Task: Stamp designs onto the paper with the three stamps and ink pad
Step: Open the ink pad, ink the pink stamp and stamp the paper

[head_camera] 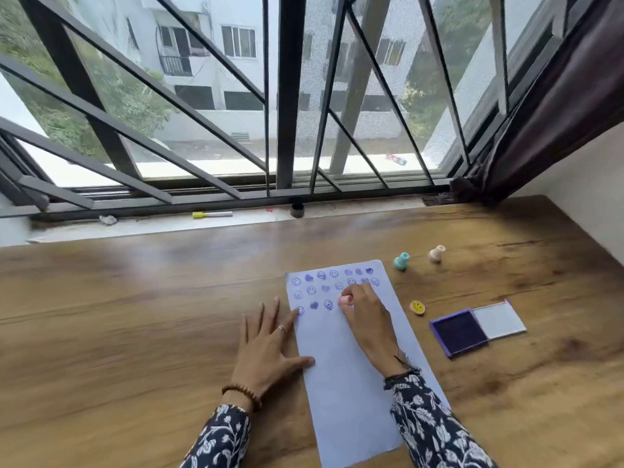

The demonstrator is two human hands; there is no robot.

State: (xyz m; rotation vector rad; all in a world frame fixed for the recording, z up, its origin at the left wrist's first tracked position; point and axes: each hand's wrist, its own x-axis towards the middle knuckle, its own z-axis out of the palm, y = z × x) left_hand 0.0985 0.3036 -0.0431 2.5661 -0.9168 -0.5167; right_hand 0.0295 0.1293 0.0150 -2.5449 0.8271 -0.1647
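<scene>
A pale lilac sheet of paper (341,376) lies lengthwise on the wooden table (135,315), with rows of purple smiley and heart prints across its far end. My right hand (366,319) is shut on a pink stamp (346,300) that stands upright, pressed onto the paper in the third row. My left hand (270,346) lies flat with fingers spread, its fingertips on the paper's left edge. A teal stamp (401,261) and a cream stamp (437,254) lie beyond the paper's far right corner. The open purple ink pad (460,332) sits to the right, lid (499,321) folded back.
A small yellow smiley cap (418,307) rests between the paper and the ink pad. On the window sill behind the table lie a yellow-capped marker (212,214), a dark round cap (297,209) and a crumpled scrap (108,219). A dark curtain (540,130) hangs at the right.
</scene>
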